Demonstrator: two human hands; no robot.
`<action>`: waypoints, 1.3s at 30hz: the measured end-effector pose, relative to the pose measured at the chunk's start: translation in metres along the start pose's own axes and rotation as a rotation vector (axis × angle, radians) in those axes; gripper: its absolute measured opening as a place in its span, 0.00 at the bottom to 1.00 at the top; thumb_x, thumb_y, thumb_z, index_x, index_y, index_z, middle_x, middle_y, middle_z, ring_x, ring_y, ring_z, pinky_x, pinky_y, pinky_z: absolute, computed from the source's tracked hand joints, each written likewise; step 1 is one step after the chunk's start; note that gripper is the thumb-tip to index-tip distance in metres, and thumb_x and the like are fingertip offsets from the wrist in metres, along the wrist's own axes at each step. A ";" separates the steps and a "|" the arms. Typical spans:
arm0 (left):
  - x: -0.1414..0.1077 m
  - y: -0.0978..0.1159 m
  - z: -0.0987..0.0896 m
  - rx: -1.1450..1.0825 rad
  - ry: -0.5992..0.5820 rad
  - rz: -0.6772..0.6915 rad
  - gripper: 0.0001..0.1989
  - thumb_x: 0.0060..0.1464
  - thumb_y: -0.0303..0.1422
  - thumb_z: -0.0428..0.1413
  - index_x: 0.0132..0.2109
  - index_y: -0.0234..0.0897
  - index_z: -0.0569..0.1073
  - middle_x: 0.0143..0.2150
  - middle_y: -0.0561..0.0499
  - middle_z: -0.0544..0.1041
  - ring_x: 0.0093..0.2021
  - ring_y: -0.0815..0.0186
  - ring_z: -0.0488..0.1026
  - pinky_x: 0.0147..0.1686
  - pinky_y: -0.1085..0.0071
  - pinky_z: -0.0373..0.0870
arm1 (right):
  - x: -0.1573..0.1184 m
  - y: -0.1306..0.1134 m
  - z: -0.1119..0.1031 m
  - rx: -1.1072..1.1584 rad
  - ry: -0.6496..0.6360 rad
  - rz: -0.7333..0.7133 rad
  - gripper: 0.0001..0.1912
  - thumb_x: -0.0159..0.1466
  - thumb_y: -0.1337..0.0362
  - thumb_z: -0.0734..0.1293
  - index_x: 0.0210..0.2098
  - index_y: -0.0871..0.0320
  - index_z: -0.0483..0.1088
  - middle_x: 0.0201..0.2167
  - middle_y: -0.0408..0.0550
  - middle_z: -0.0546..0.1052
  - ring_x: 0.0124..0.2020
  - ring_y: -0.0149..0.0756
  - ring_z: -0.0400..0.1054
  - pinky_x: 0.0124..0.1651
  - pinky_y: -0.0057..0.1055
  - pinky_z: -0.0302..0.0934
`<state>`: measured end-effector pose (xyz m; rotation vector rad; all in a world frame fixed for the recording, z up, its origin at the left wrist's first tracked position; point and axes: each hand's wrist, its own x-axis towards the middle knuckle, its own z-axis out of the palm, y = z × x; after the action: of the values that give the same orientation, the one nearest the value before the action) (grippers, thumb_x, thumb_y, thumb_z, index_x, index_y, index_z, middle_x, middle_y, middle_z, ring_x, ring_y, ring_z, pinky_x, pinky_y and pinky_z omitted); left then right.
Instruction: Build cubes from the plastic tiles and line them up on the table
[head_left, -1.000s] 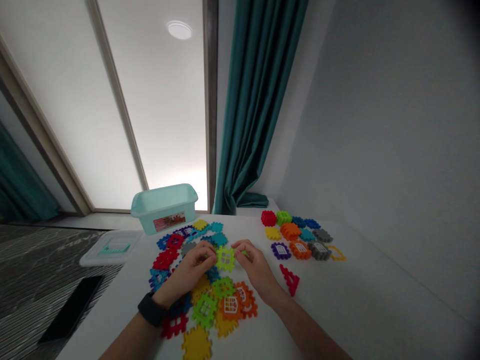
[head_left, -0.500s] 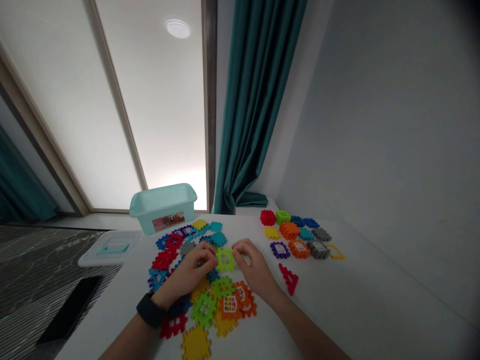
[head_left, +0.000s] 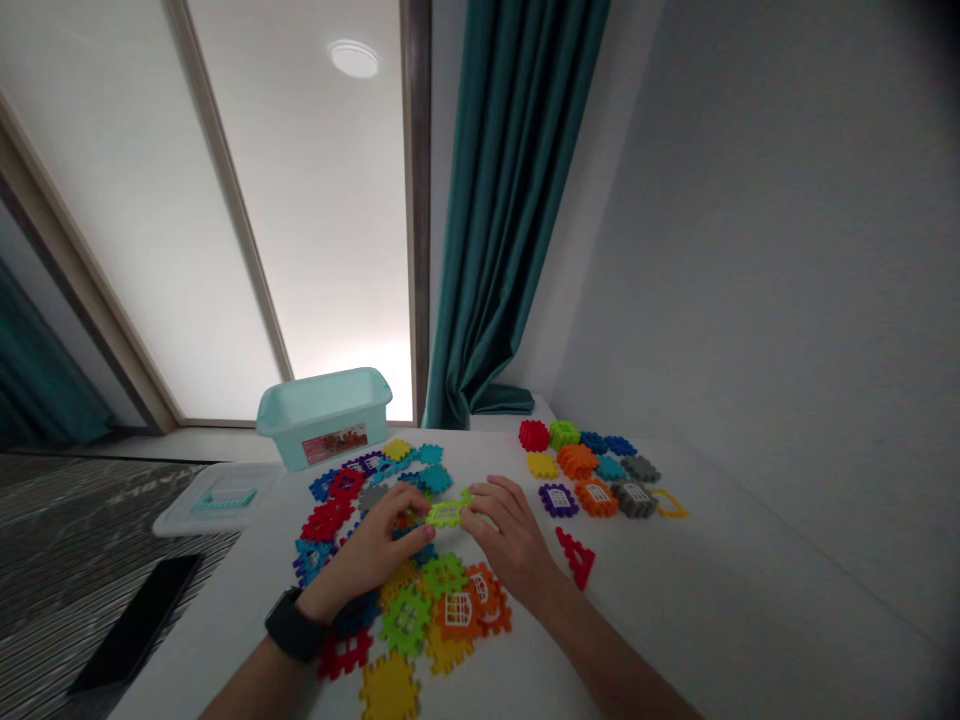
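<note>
My left hand (head_left: 367, 548), with a black watch (head_left: 293, 625) on its wrist, and my right hand (head_left: 510, 532) pinch a lime-green waffle-edged plastic building piece (head_left: 448, 514) between them. It is tilted, and I see it at a shallow angle above the table. Beneath my left hand lies a loose heap of multicoloured interlocking pieces (head_left: 405, 610). A sorted group of similar pieces (head_left: 592, 475) sits to the right of my right hand, and a red triangular piece (head_left: 575, 558) lies nearest it.
A mint-green plastic box (head_left: 322, 418) stands at the far edge of the white table (head_left: 697, 590). Its lid (head_left: 217, 502) lies at the left, and a black phone (head_left: 135, 622) lies on the striped surface below. A teal curtain (head_left: 510, 220) hangs behind.
The lime-green piece has tilted from facing me to a flatter, nearly edge-on angle. My right hand has shifted slightly, and both hands still hold the piece.
</note>
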<state>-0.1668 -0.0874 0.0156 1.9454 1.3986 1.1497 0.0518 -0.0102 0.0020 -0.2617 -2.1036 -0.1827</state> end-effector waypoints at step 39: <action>-0.006 -0.005 0.004 0.387 0.247 0.499 0.17 0.60 0.36 0.62 0.54 0.41 0.69 0.54 0.42 0.76 0.54 0.55 0.73 0.55 0.55 0.70 | 0.008 -0.027 0.013 0.734 -0.223 0.677 0.11 0.70 0.59 0.61 0.40 0.55 0.74 0.40 0.48 0.79 0.45 0.40 0.72 0.51 0.36 0.64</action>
<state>-0.1666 -0.0913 0.0078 2.6049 1.3734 1.4640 0.0303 -0.0323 0.0013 -0.5364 -2.0226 1.0323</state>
